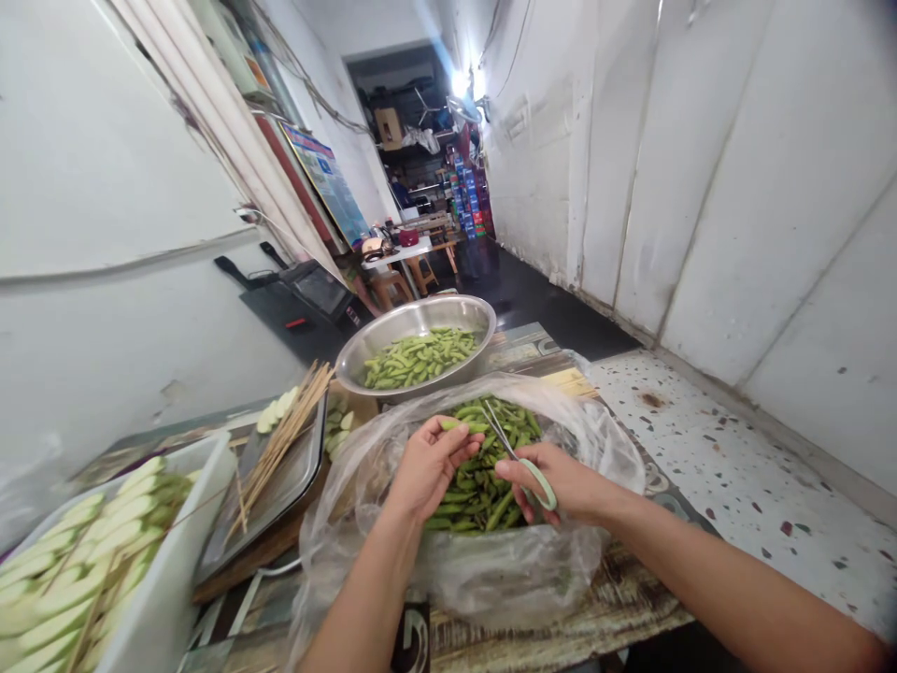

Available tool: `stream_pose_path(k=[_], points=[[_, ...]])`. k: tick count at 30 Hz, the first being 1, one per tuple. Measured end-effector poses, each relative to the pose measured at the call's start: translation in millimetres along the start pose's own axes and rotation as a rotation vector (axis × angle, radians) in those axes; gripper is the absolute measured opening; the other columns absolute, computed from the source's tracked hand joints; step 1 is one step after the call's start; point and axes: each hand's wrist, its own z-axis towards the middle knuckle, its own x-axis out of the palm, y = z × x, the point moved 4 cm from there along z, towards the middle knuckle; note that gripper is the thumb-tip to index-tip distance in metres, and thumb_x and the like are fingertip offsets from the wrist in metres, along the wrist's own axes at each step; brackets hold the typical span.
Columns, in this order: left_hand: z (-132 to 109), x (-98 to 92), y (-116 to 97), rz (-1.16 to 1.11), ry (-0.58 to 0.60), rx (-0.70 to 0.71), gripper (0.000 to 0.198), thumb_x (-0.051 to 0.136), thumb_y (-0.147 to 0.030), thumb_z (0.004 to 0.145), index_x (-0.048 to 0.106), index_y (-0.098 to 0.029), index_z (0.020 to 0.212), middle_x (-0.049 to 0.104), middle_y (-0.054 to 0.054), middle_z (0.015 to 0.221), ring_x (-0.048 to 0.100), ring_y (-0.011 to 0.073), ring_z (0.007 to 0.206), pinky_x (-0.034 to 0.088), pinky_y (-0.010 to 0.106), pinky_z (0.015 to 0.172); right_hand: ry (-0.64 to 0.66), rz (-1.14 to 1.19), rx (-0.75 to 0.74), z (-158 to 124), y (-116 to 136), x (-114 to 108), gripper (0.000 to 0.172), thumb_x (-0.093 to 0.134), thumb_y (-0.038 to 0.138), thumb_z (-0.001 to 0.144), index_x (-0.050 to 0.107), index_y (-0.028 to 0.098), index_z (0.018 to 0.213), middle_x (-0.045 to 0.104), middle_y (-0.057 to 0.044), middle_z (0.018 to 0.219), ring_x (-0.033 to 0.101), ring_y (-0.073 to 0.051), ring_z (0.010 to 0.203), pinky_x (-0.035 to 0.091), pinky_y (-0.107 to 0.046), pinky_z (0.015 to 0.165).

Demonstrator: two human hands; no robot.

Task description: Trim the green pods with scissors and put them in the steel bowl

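Observation:
My left hand pinches a green soybean pod by its end. My right hand grips a pair of scissors with pale green handles, their steel blades pointing up and left towards that pod. Both hands are just above a clear plastic bag that holds a heap of green pods. Behind the bag, a steel bowl holds trimmed green pods.
A metal tray with bamboo skewers and pale vegetable slices stands left of the bag. A white container of sliced vegetables sits at lower left. A speckled terrazzo counter runs along the right wall.

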Motion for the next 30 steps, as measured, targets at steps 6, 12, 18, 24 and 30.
stream_pose_path(k=[6, 12, 18, 24, 30], points=[[-1, 2.8, 3, 0.035, 0.013, 0.027, 0.024, 0.076, -0.022, 0.063, 0.054, -0.012, 0.066, 0.064, 0.001, 0.065, 0.063, 0.0095, 0.066, 0.05, 0.018, 0.064, 0.014, -0.018, -0.023, -2, 2, 2, 0.043, 0.06, 0.056, 0.073, 0.05, 0.015, 0.07, 0.049, 0.005, 0.046, 0.042, -0.006, 0.034, 0.031, -0.014, 0.027], [-7, 8.1, 6, 0.077, 0.027, 0.022, 0.026, 0.076, -0.024, 0.062, 0.053, -0.013, 0.064, 0.064, 0.001, 0.065, 0.062, 0.0104, 0.065, 0.048, 0.021, 0.063, -0.025, -0.032, -0.016, 0, -3, 0, 0.043, 0.058, 0.055, 0.075, 0.052, 0.014, 0.066, 0.049, 0.005, 0.042, 0.038, -0.004, 0.028, 0.028, -0.015, 0.026], [-2, -3.2, 0, 0.075, -0.143, 0.105, 0.024, 0.07, -0.019, 0.059, 0.046, -0.014, 0.061, 0.066, 0.002, 0.081, 0.063, 0.0126, 0.073, 0.048, 0.024, 0.068, -0.154, 0.055, 0.043, 6, -9, -11, 0.036, 0.065, 0.049, 0.071, 0.058, 0.013, 0.071, 0.048, 0.007, 0.041, 0.042, -0.005, 0.028, 0.021, -0.014, 0.024], [-1, -3.7, 2, 0.198, -0.127, 0.024, 0.007, 0.051, -0.016, 0.06, 0.047, -0.016, 0.065, 0.062, 0.001, 0.07, 0.059, 0.0114, 0.057, 0.034, 0.017, 0.043, -0.25, 0.143, -0.029, 6, 1, -21, 0.036, 0.06, 0.049, 0.076, 0.058, 0.013, 0.076, 0.049, 0.005, 0.045, 0.044, -0.005, 0.032, 0.022, -0.014, 0.025], [1, -6.5, 6, 0.525, -0.136, 0.102, 0.01, 0.043, -0.019, 0.066, 0.052, -0.016, 0.063, 0.063, 0.004, 0.068, 0.061, 0.0171, 0.063, 0.044, 0.024, 0.051, -0.262, 0.13, -0.057, 7, -1, -22, 0.036, 0.063, 0.048, 0.073, 0.057, 0.013, 0.074, 0.05, 0.005, 0.046, 0.046, -0.006, 0.034, 0.023, -0.015, 0.026]])
